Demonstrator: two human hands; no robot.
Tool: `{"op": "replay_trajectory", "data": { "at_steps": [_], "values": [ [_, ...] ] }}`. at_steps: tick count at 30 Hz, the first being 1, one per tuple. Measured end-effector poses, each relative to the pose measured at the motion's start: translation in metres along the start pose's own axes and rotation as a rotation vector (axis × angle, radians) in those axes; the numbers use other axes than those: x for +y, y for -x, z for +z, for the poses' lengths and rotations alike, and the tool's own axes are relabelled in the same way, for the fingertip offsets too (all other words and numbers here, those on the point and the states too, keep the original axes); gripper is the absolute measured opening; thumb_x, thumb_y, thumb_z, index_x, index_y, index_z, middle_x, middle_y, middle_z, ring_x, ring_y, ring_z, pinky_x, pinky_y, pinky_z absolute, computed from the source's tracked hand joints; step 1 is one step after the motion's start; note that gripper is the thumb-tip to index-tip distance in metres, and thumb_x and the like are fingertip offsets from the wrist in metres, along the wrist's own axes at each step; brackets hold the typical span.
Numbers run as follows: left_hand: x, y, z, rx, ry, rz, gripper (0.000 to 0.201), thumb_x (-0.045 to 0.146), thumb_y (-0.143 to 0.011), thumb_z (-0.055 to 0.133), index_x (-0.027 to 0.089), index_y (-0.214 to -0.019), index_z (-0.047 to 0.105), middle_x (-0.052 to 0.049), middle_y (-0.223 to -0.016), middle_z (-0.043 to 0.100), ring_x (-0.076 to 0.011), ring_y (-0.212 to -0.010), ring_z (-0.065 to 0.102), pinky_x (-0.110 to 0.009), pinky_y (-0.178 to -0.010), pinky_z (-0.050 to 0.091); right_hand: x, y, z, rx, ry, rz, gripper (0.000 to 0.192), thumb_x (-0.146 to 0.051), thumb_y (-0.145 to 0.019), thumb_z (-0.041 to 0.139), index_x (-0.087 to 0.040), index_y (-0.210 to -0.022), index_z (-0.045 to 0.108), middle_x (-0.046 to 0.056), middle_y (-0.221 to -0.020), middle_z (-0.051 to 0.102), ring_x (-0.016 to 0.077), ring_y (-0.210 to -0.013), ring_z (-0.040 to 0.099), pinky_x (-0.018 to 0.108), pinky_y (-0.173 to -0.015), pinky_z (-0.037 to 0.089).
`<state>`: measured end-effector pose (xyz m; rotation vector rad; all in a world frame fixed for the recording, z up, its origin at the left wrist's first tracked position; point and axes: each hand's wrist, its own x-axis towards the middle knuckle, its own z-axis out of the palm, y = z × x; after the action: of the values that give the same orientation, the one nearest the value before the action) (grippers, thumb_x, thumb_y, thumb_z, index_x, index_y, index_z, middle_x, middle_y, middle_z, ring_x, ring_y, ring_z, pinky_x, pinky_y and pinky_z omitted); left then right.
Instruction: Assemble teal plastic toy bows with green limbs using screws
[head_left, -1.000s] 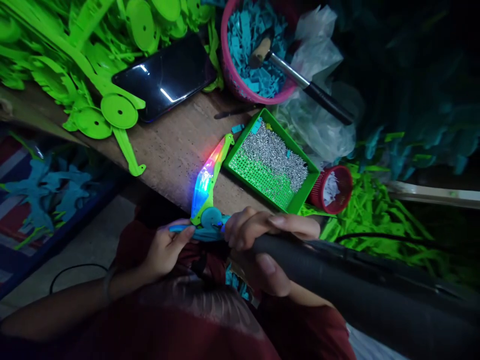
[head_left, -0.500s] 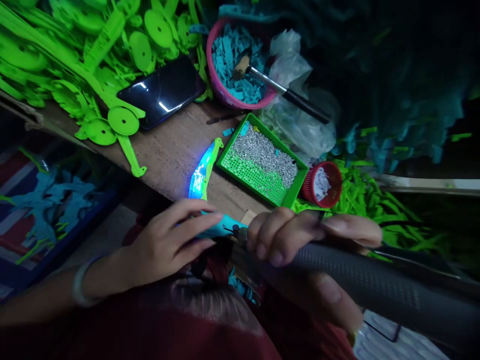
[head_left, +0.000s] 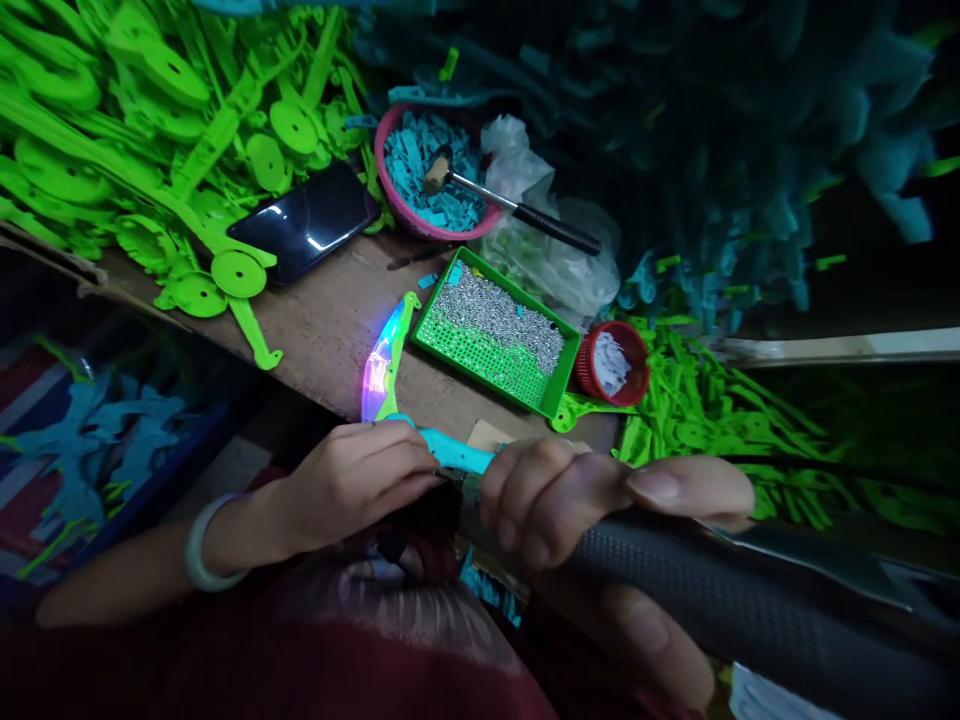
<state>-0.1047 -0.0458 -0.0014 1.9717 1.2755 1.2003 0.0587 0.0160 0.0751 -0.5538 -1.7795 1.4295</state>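
My left hand point(head_left: 360, 478) is closed around a toy knife point(head_left: 384, 368) near where its handle begins. The curved blade lights up pink and blue along a green edge and sticks out past my fingers. Its turquoise handle point(head_left: 459, 452) runs toward my right hand point(head_left: 566, 495), which is wrapped around a thick black electric screwdriver point(head_left: 720, 580) with a textured grip. The driver's front end points at the handle; my fingers hide whether the tip touches it. A green basket point(head_left: 495, 388) of small silver screws lies just beyond the knife.
A pink bowl point(head_left: 390, 195) of turquoise pieces holds a hammer point(head_left: 540, 225). Beside it lies a plastic bag point(head_left: 577, 265). A red cup point(head_left: 634, 375), a phone point(head_left: 307, 225) and piles of green parts point(head_left: 225, 120) cover much of the wooden table point(head_left: 315, 330).
The blade's glow has turned from blue to partly pink. My left fingers have closed further around the knife. The camera view has shifted, so the bowl and basket appear further left and lower.
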Motion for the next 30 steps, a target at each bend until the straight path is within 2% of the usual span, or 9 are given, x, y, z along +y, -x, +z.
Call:
{"op": "replay_trajectory", "data": {
  "at_steps": [6, 10, 12, 17, 23, 25, 26, 28, 30],
  "values": [
    [-0.004, 0.005, 0.002, -0.054, -0.062, 0.033, 0.026, 0.021, -0.102, 0.043, 0.015, -0.091, 0.065, -0.004, -0.082, 0.068, -0.0133, -0.076, 0.065, -0.024, -0.069, 0.049, 0.011, -0.001, 0.007, 0.068, -0.163, -0.139, 0.03, -0.027, -0.088, 0.055, -0.028, -0.118, 0.05, -0.007, -0.058, 0.05, 0.0123, -0.044, 0.051, 0.027, -0.043, 0.05],
    [-0.004, 0.005, 0.002, -0.092, -0.074, 0.056, 0.027, 0.02, -0.102, 0.04, 0.014, -0.094, 0.064, -0.004, -0.081, 0.066, -0.0132, -0.073, 0.063, -0.024, -0.066, 0.048, 0.015, -0.003, 0.005, -0.06, -0.144, -0.186, 0.035, -0.031, -0.086, 0.061, -0.027, -0.119, 0.049, -0.008, -0.056, 0.049, 0.0116, -0.042, 0.052, 0.026, -0.041, 0.052],
    [-0.004, 0.006, 0.001, -0.085, -0.072, 0.063, 0.026, 0.019, -0.102, 0.04, 0.014, -0.095, 0.064, -0.003, -0.08, 0.066, -0.0132, -0.072, 0.062, -0.024, -0.065, 0.047, 0.015, -0.005, 0.004, -0.073, -0.15, -0.204, 0.036, -0.028, -0.085, 0.062, -0.024, -0.119, 0.05, -0.008, -0.056, 0.05, 0.0113, -0.041, 0.053, 0.025, -0.041, 0.052],
    [-0.007, 0.008, 0.004, -0.084, -0.083, 0.061, 0.022, 0.017, -0.101, 0.043, 0.013, -0.093, 0.063, -0.003, -0.079, 0.064, -0.0139, -0.073, 0.061, -0.024, -0.065, 0.047, 0.019, -0.006, 0.01, -0.005, -0.19, -0.21, 0.037, -0.023, -0.083, 0.06, -0.021, -0.119, 0.051, -0.007, -0.059, 0.048, 0.0109, -0.044, 0.05, 0.025, -0.041, 0.049],
    [-0.006, 0.009, 0.004, -0.172, -0.151, 0.06, 0.022, 0.014, -0.1, 0.042, 0.015, -0.088, 0.06, -0.002, -0.078, 0.059, -0.015, -0.069, 0.057, -0.027, -0.061, 0.045, 0.026, 0.006, 0.017, 0.023, -0.146, -0.217, 0.04, -0.023, -0.084, 0.058, -0.021, -0.124, 0.05, -0.005, -0.063, 0.053, 0.0114, -0.048, 0.052, 0.026, -0.044, 0.05],
    [-0.006, 0.016, 0.004, -0.091, -0.165, -0.021, 0.013, 0.02, -0.099, 0.048, 0.016, -0.096, 0.06, -0.003, -0.086, 0.06, -0.0157, -0.079, 0.06, -0.027, -0.069, 0.049, 0.032, 0.009, 0.012, 0.077, -0.111, -0.167, 0.038, -0.022, -0.085, 0.058, -0.024, -0.123, 0.051, -0.004, -0.064, 0.056, 0.0128, -0.052, 0.055, 0.028, -0.048, 0.053],
    [-0.006, 0.023, 0.005, -0.003, -0.19, -0.104, 0.011, 0.025, -0.098, 0.053, 0.016, -0.101, 0.059, -0.004, -0.092, 0.06, -0.0164, -0.084, 0.061, -0.027, -0.072, 0.05, 0.037, 0.008, 0.007, 0.08, -0.095, -0.152, 0.032, -0.024, -0.087, 0.057, -0.025, -0.119, 0.053, -0.004, -0.065, 0.056, 0.0135, -0.054, 0.056, 0.029, -0.049, 0.053],
    [-0.01, 0.042, 0.01, 0.212, -0.238, -0.359, 0.026, 0.036, -0.091, 0.065, 0.017, -0.106, 0.055, -0.007, -0.103, 0.058, -0.0176, -0.09, 0.06, -0.028, -0.074, 0.051, 0.051, 0.006, -0.004, -0.039, -0.07, -0.142, 0.016, -0.026, -0.089, 0.053, -0.025, -0.104, 0.06, -0.002, -0.065, 0.057, 0.0148, -0.059, 0.06, 0.029, -0.052, 0.056],
    [-0.016, 0.064, 0.02, 0.369, -0.156, -0.665, 0.04, 0.043, -0.084, 0.071, 0.017, -0.109, 0.053, -0.008, -0.107, 0.055, -0.0176, -0.088, 0.06, -0.028, -0.07, 0.052, 0.067, 0.003, -0.012, -0.22, -0.067, -0.147, 0.011, -0.028, -0.091, 0.052, -0.023, -0.089, 0.061, -0.001, -0.064, 0.057, 0.0148, -0.06, 0.061, 0.028, -0.053, 0.057]
  ]
}}
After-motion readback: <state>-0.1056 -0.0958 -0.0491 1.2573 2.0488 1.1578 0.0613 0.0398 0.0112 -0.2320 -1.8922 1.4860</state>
